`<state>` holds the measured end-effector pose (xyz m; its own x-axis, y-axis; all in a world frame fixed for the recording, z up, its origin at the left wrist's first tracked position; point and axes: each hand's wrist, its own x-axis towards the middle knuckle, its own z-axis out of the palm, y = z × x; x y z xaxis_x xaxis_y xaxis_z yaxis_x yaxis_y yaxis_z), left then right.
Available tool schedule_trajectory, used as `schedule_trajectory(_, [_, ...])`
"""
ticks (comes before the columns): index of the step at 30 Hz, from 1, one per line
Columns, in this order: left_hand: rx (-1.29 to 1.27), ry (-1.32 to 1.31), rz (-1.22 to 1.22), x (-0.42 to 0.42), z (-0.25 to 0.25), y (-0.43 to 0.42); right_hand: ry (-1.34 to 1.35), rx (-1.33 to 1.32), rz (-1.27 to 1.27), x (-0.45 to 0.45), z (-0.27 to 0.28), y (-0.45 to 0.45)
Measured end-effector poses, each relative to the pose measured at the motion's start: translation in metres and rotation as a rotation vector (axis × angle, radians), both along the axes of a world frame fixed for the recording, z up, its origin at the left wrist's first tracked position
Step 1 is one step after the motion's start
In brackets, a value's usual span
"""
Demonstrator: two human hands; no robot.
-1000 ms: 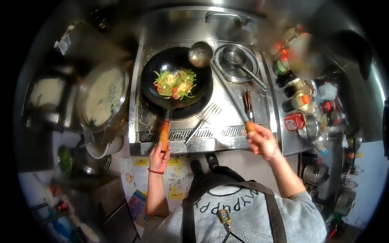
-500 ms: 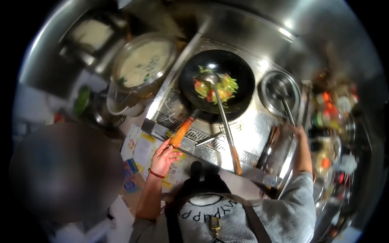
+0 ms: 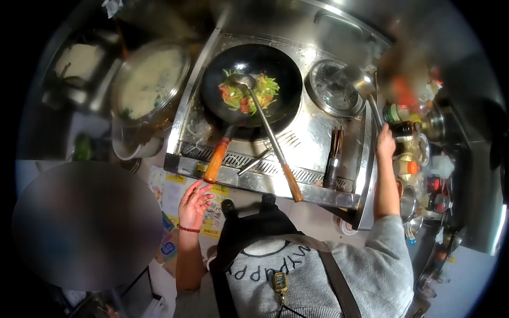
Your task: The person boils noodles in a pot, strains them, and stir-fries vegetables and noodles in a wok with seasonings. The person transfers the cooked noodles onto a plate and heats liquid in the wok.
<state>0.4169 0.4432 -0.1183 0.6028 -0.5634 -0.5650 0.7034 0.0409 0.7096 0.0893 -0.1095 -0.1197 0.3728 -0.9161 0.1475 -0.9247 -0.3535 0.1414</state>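
Observation:
My left hand has its fingers apart just below the wooden handle of the black wok. Sliced green vegetables with red pieces lie in the wok. A long-handled ladle rests with its bowl on the food and its wooden grip over the stove's front edge. My right hand is wrapped round the handle of a small metal ladle, raised at the right rim of a round metal pot of liquid.
A dark holder with thin sticks stands on the stove. Metal tongs or a similar tool lie near the grate. At the left is a large pot of pale liquid. Bottles and jars line the right side.
My right hand let go of the long ladle, now lying in the wok, and lifted the small ladle out of the round pot. My left hand came off the wok handle. The view has shifted.

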Motion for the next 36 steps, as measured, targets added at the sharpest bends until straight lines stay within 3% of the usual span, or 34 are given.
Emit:
schedule_trajectory(1, [0.001, 0.009, -0.014, 0.005, -0.001, 0.008, -0.107, -0.035, -0.015, -0.022, -0.011, 0.015])
schedule_trajectory(2, [0.007, 0.014, -0.019, 0.011, -0.001, 0.017, -0.149, 0.111, -0.164, -0.019, 0.012, 0.057])
schedule_trajectory(5, [0.040, 0.026, 0.005, 0.038, -0.004, 0.064, -0.653, 0.138, 0.014, -0.085, -0.028, 0.138])
schedule_trajectory(6, [0.048, 0.033, 0.013, 0.050, -0.013, 0.084, -1.072, 0.577, -0.414, -0.098, -0.035, 0.174])
schedule_trajectory(7, [0.061, 0.046, 0.010, 0.065, -0.018, 0.108, -1.282, 0.732, -0.414, -0.103, -0.038, 0.215])
schedule_trajectory(11, [0.065, 0.084, 0.033, 0.126, -0.037, 0.206, -1.501, 0.813, -0.777, -0.104, -0.074, 0.301])
schedule_trajectory(13, [0.056, 0.059, 0.050, 0.161, -0.036, 0.251, -1.525, 0.774, -0.943, -0.072, -0.066, 0.324])
schedule_trajectory(14, [0.084, 0.043, 0.066, 0.179, -0.028, 0.273, -1.122, 0.757, -0.827, -0.077, -0.059, 0.327])
schedule_trajectory(15, [0.109, 0.028, 0.084, 0.197, -0.027, 0.290, -0.640, 0.293, -0.328, -0.149, -0.129, 0.278])
schedule_trajectory(16, [0.116, 0.021, 0.123, 0.214, -0.033, 0.308, 0.032, 0.015, -0.516, -0.091, -0.075, 0.298])
schedule_trajectory(17, [0.128, 0.010, 0.135, 0.229, -0.027, 0.327, -0.357, -0.167, -0.349, -0.053, -0.042, 0.313])
schedule_trajectory(18, [0.131, -0.007, 0.149, 0.245, -0.028, 0.337, -0.617, -0.176, -0.178, 0.000, -0.011, 0.324])
schedule_trajectory(19, [0.127, -0.023, 0.160, 0.264, -0.033, 0.345, -1.172, 0.174, -0.028, 0.082, 0.026, 0.359])
schedule_trajectory(21, [0.146, -0.040, 0.217, 0.297, -0.052, 0.355, -1.170, 0.590, 0.047, 0.257, 0.105, 0.458])
schedule_trajectory(23, [0.232, -0.161, 0.157, 0.335, -0.085, 0.362, -0.952, 0.931, 0.187, 0.375, 0.108, 0.519])
schedule_trajectory(25, [0.378, -0.390, -0.016, 0.377, -0.122, 0.366, -0.771, 1.386, 0.317, 0.490, 0.068, 0.582])
schedule_trajectory(26, [0.457, -0.441, -0.037, 0.397, -0.116, 0.368, -0.669, 1.559, 0.360, 0.548, 0.041, 0.616])
schedule_trajectory(27, [0.530, -0.495, -0.059, 0.418, -0.115, 0.369, -0.629, 1.486, 0.616, 0.588, -0.025, 0.640])
schedule_trajectory(29, [0.728, -0.608, -0.296, 0.475, -0.133, 0.392, -0.511, 1.129, 1.094, 0.704, -0.089, 0.708])
schedule_trajectory(30, [0.795, -0.765, -0.354, 0.499, -0.177, 0.412, -0.433, 1.039, 1.235, 0.764, -0.123, 0.737])
schedule_trajectory(31, [0.861, -0.923, -0.415, 0.527, -0.231, 0.432, -0.361, 1.049, 1.295, 0.822, -0.151, 0.765])
schedule_trajectory(34, [1.050, -0.692, -0.602, 0.635, -0.296, 0.467, -0.189, 0.952, 1.440, 0.990, -0.249, 0.827])
schedule_trajectory(35, [1.071, -0.625, -0.690, 0.673, -0.326, 0.475, -0.196, 1.134, 1.333, 1.050, -0.311, 0.844])
schedule_trajectory(36, [1.101, -0.649, -0.770, 0.709, -0.355, 0.472, -0.069, 1.073, 1.369, 1.100, -0.331, 0.849])
